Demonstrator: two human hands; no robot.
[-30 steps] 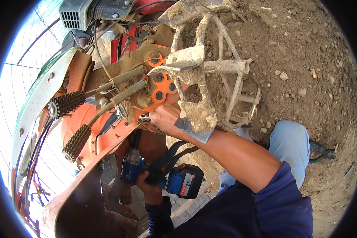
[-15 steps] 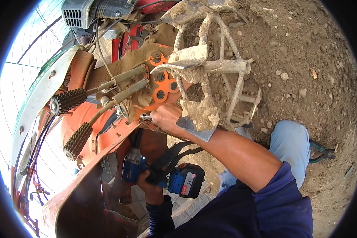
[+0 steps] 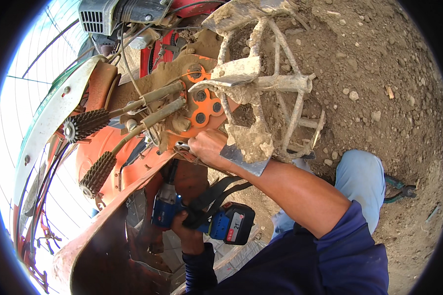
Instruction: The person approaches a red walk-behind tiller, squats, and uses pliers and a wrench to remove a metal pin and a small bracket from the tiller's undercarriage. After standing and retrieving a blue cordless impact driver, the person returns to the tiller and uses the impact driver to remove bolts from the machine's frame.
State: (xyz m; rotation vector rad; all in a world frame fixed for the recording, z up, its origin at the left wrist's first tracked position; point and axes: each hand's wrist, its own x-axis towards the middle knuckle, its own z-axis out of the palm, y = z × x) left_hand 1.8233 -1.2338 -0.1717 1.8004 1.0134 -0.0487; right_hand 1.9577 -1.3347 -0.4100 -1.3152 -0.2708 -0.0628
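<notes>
My left hand [image 3: 186,230] is wrapped round the handle of a blue cordless impact wrench [image 3: 164,210] with a black strap and a black and blue battery. Its dark socket end points up against the underside of the orange machine frame [image 3: 170,139]; the contact itself is hidden in shadow. Above it, my right hand [image 3: 207,146] is closed on a metal wrench [image 3: 182,145], whose shiny end pokes out at the frame's lower edge. The fastener there cannot be made out. A muddy tine wheel with flat blades [image 3: 248,140] hangs just over my right wrist.
Two handles with ribbed black grips [image 3: 99,172] lie left of the frame. A rusty curved guard [image 3: 79,250] spans the lower left. Pliers with green handles [image 3: 401,189] lie on the stony soil [image 3: 379,73] beside my knee [image 3: 360,182]. An engine cover [image 3: 97,22] stands at the top.
Both hands keep their grips and places. The view has shifted very slightly; nothing else visibly differs.
</notes>
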